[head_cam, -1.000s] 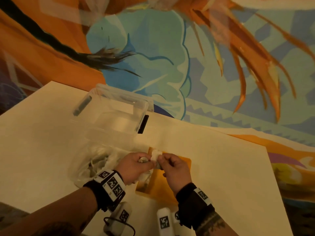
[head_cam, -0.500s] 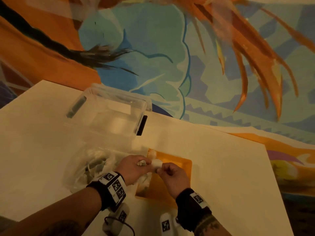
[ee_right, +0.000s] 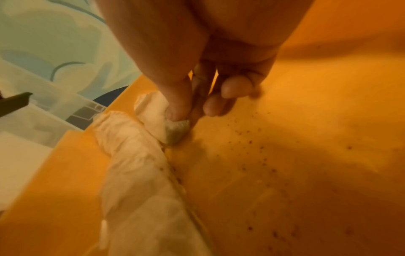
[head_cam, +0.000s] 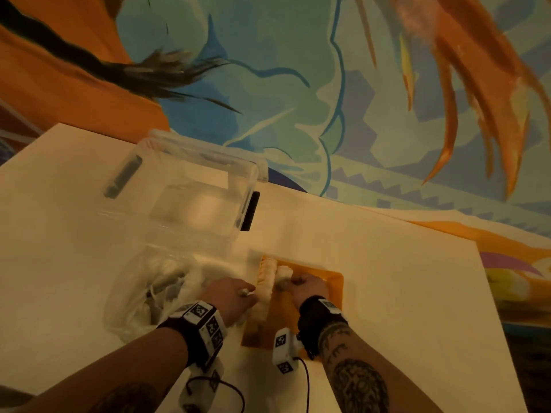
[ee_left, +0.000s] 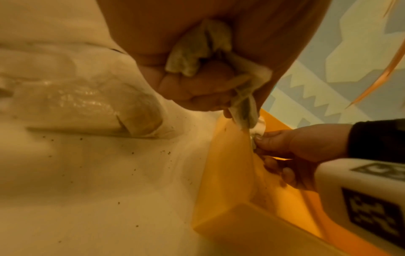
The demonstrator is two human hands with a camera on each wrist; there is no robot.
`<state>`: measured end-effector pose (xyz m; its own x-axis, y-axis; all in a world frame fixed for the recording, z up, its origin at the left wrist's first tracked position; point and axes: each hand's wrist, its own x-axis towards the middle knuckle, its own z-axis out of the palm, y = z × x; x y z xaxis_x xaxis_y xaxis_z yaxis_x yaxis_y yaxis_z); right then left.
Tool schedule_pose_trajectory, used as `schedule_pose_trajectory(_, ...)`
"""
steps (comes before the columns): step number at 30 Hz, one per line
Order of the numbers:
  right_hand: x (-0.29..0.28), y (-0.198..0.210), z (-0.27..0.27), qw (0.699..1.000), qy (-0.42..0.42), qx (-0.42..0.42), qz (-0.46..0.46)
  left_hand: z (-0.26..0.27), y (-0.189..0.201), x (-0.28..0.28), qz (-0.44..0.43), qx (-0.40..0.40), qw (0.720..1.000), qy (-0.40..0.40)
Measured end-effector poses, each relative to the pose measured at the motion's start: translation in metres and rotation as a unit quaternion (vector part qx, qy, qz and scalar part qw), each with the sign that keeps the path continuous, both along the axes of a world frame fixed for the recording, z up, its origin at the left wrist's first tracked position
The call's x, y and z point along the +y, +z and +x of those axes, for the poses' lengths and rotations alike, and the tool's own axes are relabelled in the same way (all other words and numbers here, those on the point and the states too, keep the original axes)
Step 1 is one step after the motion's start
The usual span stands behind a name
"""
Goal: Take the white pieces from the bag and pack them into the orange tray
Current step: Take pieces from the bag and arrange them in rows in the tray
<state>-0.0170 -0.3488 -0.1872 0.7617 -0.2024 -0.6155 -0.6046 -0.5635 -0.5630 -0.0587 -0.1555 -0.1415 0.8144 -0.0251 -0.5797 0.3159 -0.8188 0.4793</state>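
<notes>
The placing step looks to be in hand: low in the centre of the head view, the right hand [head_cam: 307, 286] pinches a white piece [ee_right: 173, 129] between thumb and fingers and presses it onto the floor of the orange tray [head_cam: 334, 281], just beside the row of pieces [head_cam: 265, 286] along its left wall. The left hand [head_cam: 229, 296], at the tray's left edge, is curled round a bunch of further pieces [ee_left: 197, 52]. The crumpled clear bag [head_cam: 143, 293] lies left of it; next, the right hand should probably let go and take another piece from the left.
</notes>
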Motion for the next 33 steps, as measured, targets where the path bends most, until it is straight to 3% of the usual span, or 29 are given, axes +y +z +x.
schedule_pose_trajectory(3, 0.004, -0.003, 0.006, 1.000, -0.022, 0.010, -0.003, 0.001, -0.003, 0.003, -0.024, 0.008, 0.999, 0.038)
schedule_pose_trajectory(13, 0.007, -0.010, 0.010, 0.998, -0.056, 0.001, -0.008, 0.003, 0.000, 0.003, -0.020, 0.007, 1.000, 0.019)
schedule_pose_trajectory(19, 0.005, -0.001, 0.004, 0.997, -0.069, -0.011, 0.013, 0.007, 0.001, 0.004, 0.022, -0.033, 0.999, 0.034)
schedule_pose_trajectory(22, 0.006, 0.019, -0.009, 0.998, -0.047, -0.039, 0.019, 0.007, 0.011, 0.000, -0.063, -0.064, 0.989, 0.120)
schedule_pose_trajectory(24, 0.010, 0.041, -0.022, 0.994, -0.012, -0.066, 0.083, 0.007, 0.019, -0.006, -0.141, -0.081, 0.970, 0.179)
schedule_pose_trajectory(28, 0.017, 0.086, -0.052, 0.971, 0.067, -0.092, 0.208, 0.003, 0.036, -0.027, -0.210, -0.109, 0.945, 0.226)
schedule_pose_trajectory(33, 0.004, 0.104, -0.066, 0.962, 0.020, -0.127, 0.240, -0.005, 0.048, -0.052, -0.299, -0.102, 0.911, 0.267)
